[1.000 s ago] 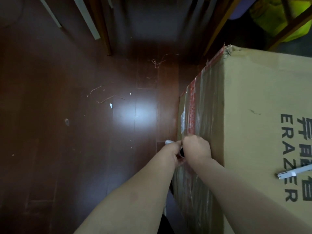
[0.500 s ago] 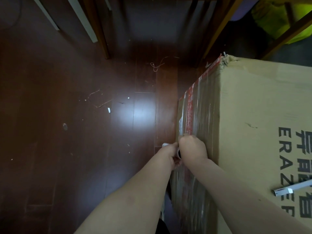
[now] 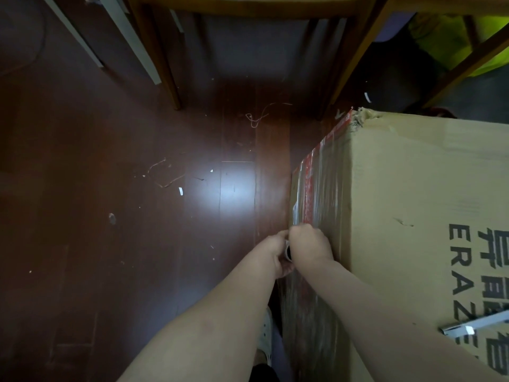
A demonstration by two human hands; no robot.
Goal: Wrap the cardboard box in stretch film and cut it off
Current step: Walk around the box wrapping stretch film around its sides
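Note:
A large cardboard box (image 3: 407, 205) with black print on top stands at the right on the dark floor. Clear stretch film (image 3: 319, 188) covers its left side, over a red tape strip. Against that side, both my hands grip a film roll (image 3: 288, 252) of which only a dark core end shows between them. My left hand (image 3: 275, 255) holds the roll from the left, my right hand (image 3: 309, 245) from the right, against the box. A small silver and white tool (image 3: 468, 328), perhaps a cutter, lies on the box top near the right edge.
Dark wooden floor (image 3: 137, 216) with scraps of string and paper lies to the left. Wooden chair or table legs (image 3: 165, 73) stand at the back. A yellow-green object (image 3: 454, 37) sits behind the box at the top right. My shoe (image 3: 265, 337) shows by the box's foot.
The view has tilted so the box sits lower in the frame. My hands stay together on the roll at the same spot on the box's left side.

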